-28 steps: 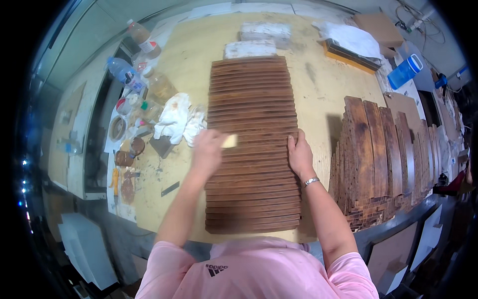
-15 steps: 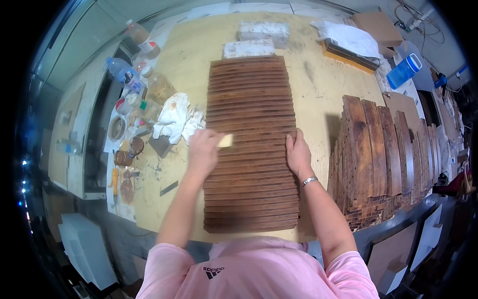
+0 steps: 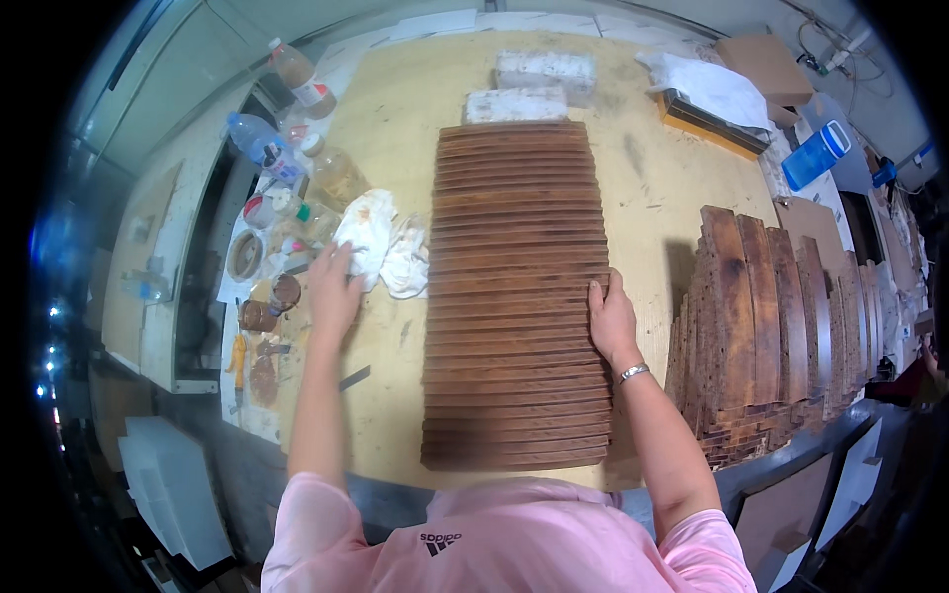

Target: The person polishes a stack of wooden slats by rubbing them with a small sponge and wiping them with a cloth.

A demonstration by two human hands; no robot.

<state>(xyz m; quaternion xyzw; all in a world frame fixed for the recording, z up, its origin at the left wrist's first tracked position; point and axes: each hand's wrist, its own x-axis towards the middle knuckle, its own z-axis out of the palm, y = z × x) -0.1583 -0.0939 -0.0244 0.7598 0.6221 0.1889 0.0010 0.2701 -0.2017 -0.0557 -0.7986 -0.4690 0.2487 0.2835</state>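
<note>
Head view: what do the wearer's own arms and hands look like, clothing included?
The left hand and right hand are ungloved. The person wears a short-sleeved pink shirt with a small dark marking on its front. A silvery band circles the right wrist; none shows on the left.

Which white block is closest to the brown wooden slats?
The front white block, a bit to the left, right by the far end of the brown wooden slats. The other white block sits behind it, farther away.
</note>
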